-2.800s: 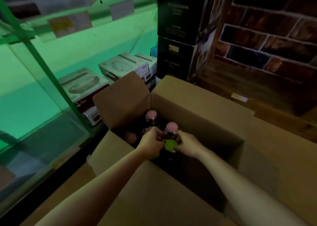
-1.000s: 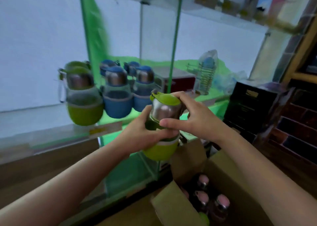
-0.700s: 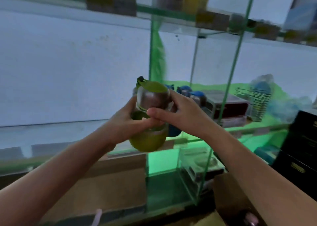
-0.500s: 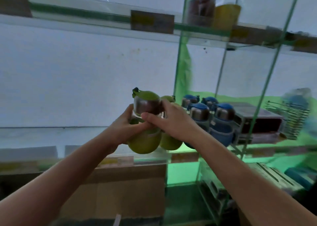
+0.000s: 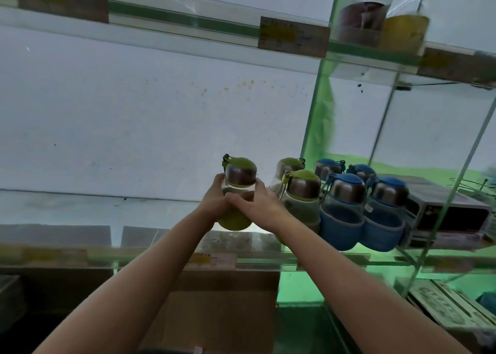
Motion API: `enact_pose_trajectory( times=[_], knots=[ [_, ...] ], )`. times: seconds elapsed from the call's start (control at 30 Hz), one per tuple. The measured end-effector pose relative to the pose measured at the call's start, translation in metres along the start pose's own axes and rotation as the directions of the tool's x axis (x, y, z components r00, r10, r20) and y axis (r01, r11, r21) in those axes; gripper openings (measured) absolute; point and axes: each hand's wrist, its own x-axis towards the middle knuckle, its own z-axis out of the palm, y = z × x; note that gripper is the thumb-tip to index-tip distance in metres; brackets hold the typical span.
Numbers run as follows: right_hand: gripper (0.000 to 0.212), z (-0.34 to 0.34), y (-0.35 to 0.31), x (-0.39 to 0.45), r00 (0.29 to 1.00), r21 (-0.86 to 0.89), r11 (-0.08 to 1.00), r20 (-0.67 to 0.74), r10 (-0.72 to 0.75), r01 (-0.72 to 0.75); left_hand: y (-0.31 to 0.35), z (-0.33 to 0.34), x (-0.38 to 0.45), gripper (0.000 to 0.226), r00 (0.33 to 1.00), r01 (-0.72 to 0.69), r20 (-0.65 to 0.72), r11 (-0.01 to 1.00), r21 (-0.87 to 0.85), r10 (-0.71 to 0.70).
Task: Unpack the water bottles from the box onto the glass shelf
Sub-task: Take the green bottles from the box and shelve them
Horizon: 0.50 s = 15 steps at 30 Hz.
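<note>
White wall backs a set of glass shelves with green-tinted edges, and price labels [image 5: 294, 35] line their front rims. Both hands reach up to the middle glass shelf [image 5: 332, 258] from below. The left hand [image 5: 214, 200] and the right hand [image 5: 257, 204] are wrapped around one green water bottle [image 5: 237, 192], fingers curled at its clear waist below the steel collar and green cap. The bottle is upright near the shelf's front edge; whether its base touches the glass cannot be told. Just right of it stand two more green bottles [image 5: 302, 192], one behind the other, and then four blue bottles [image 5: 346, 206] in two rows. A dark boxed appliance [image 5: 451, 219] sits at the shelf's right end. On the upper shelf stand two wrapped jars [image 5: 381, 27]. Under the middle shelf rests a cardboard carton [image 5: 220, 308].
</note>
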Motion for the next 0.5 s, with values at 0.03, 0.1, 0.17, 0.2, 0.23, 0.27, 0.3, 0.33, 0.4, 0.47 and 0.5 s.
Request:
enact_pose_trajectory(
  times=[0.03,0.1,0.17,0.2,0.23,0.27,0.3,0.33,0.4,0.47,0.5],
  knots=[
    [0.092,0.002,0.001,0.003,1.000,0.011,1.000,0.007,0.011,-0.011,-0.001,0.002,0.005,0.075,1.000,-0.003,-0.005,1.000,0.018,0.004],
    [0.097,0.006,0.003,0.008,0.999,0.031,0.999,0.015,0.034,-0.034,-0.007,0.005,0.018,0.079,1.000,-0.003,-0.011,0.999,0.048,0.003],
    [0.097,0.010,0.005,0.014,0.998,0.055,0.997,0.006,0.056,-0.056,-0.013,0.008,0.032,0.063,0.999,0.044,-0.021,0.999,0.013,-0.044],
    [0.095,0.010,0.006,0.017,0.998,0.063,0.996,0.001,0.065,-0.065,-0.013,0.011,0.035,0.049,0.995,0.084,-0.044,0.996,-0.019,-0.085],
    [0.092,0.011,0.008,0.019,0.998,0.063,0.996,-0.002,0.070,-0.069,-0.013,0.015,0.037,0.043,0.992,0.108,-0.068,0.994,-0.008,-0.108],
    [0.090,0.012,0.008,0.022,0.997,0.057,0.996,-0.006,0.071,-0.070,-0.013,0.018,0.038,0.044,0.989,0.123,-0.083,0.992,0.018,-0.122],
    [0.088,0.012,0.009,0.024,0.997,0.054,0.996,-0.008,0.073,-0.073,-0.014,0.022,0.039,0.049,0.991,0.109,-0.087,0.993,0.053,-0.105],
    [0.087,0.013,0.009,0.026,0.997,0.055,0.996,-0.013,0.073,-0.072,-0.015,0.025,0.041,0.054,0.991,0.104,-0.092,0.993,0.064,-0.098],
    [0.088,0.014,0.010,0.028,0.997,0.060,0.995,-0.013,0.081,-0.080,-0.016,0.028,0.042,0.058,0.992,0.106,-0.083,0.991,0.080,-0.099],
    [0.090,0.014,0.011,0.030,0.996,0.059,0.995,-0.012,0.085,-0.085,-0.018,0.026,0.042,0.061,0.994,0.101,-0.054,0.990,0.094,-0.096],
    [0.090,0.014,0.012,0.031,0.996,0.063,0.994,-0.011,0.090,-0.089,-0.020,0.024,0.044,0.065,0.995,0.101,-0.031,0.989,0.108,-0.098]
  ],
)
